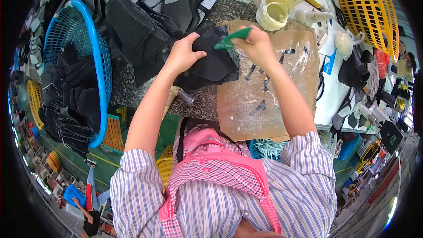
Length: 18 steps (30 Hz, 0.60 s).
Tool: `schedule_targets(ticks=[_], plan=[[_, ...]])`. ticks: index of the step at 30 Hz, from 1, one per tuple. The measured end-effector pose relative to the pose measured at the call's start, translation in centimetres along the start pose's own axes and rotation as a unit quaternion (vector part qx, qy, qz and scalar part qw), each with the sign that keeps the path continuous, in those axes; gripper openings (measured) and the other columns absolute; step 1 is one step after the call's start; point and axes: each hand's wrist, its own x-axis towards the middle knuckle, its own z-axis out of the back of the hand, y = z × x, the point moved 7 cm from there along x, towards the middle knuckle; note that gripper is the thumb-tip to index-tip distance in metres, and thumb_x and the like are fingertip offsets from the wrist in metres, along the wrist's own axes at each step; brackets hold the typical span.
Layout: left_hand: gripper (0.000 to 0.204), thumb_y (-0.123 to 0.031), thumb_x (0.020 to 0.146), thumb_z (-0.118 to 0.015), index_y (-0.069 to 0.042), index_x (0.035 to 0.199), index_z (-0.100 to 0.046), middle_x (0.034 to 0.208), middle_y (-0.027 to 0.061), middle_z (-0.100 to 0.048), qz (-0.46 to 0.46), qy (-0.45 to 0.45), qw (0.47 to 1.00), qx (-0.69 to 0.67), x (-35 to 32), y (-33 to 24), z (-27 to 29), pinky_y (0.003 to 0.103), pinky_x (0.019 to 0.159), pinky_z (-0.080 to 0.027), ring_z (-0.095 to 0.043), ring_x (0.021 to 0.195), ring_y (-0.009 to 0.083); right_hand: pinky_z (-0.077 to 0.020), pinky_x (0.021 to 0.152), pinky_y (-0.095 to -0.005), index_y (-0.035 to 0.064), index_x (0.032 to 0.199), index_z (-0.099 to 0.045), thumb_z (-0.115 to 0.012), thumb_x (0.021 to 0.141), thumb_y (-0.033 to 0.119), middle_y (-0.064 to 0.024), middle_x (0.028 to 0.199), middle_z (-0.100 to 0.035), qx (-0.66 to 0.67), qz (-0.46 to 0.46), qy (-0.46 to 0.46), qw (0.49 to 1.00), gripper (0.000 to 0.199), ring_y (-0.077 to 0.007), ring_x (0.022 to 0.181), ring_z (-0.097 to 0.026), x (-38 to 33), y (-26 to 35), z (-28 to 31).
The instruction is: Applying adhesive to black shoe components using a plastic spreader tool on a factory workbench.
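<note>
My left hand (183, 56) rests on a stack of black fabric pieces (213, 64), thumb and forefinger apart and pressing on the top piece. In my right hand (255, 48) is a flat green plastic scraper (231, 39), pinched between fingers and thumb. The scraper's tip is over the black pieces; whether it touches them I cannot tell. The stack overlaps the left edge of a brown cardboard sheet (251, 117) smeared with whitish stains. Beyond the sheet stands a glue-crusted plastic container (275, 13) with a round mouth.
On the left a blue basket (102, 75) holds many black pieces (72, 101). Stacked black and grey pieces (132, 22) lie at the back left of the speckled table (125, 90). A yellow basket (368, 9) leans at the back right. Near the table's front edge lies a tool with a cylindrical end (185, 97).
</note>
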Motion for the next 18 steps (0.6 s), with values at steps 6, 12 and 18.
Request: schedule_targets(ticks=[6, 12, 18], plan=[[0.045, -0.012, 0.061, -0.068, 0.001, 0.1, -0.05, 0.09, 0.0207, -0.058, 0.009, 0.005, 1.0, -0.019, 0.1, 0.8, 0.1, 0.037, 0.075, -0.043, -0.054, 0.088, 0.0339, -0.0398, 0.061, -0.0284, 0.0124, 0.077, -0.064, -0.065, 0.066, 0.011, -0.0043, 0.073, -0.055, -0.136, 0.097, -0.022, 0.986, 0.011, -0.0192, 0.068, -0.048, 0.9, 2.1, 0.6], [0.042, -0.011, 0.064, -0.067, 0.001, 0.1, -0.05, 0.088, 0.0224, -0.057, -0.014, -0.05, 0.999, -0.001, -0.5, 0.3, 0.2, 0.038, 0.073, -0.042, -0.054, 0.087, 0.0349, -0.0405, 0.067, -0.0305, 0.0128, 0.078, -0.064, -0.066, 0.064, 0.01, -0.0062, 0.076, -0.049, -0.055, -0.013, 0.081, 0.995, 0.014, -0.0211, 0.073, -0.049, 0.1, 1.4, 1.4], [0.026, -0.004, 0.07, -0.058, -0.002, 0.094, -0.05, 0.086, 0.0166, -0.059, -0.035, -0.055, 0.992, -0.109, -3.6, -0.4, 1.2, 0.032, 0.071, -0.043, -0.055, 0.084, 0.0344, -0.0426, 0.06, -0.03, 0.0108, 0.083, -0.062, -0.066, 0.067, 0.014, -0.006, 0.078, -0.058, -0.28, 0.026, 0.137, 0.95, 0.016, -0.0175, 0.068, -0.053, -4.1, -0.5, 2.0]])
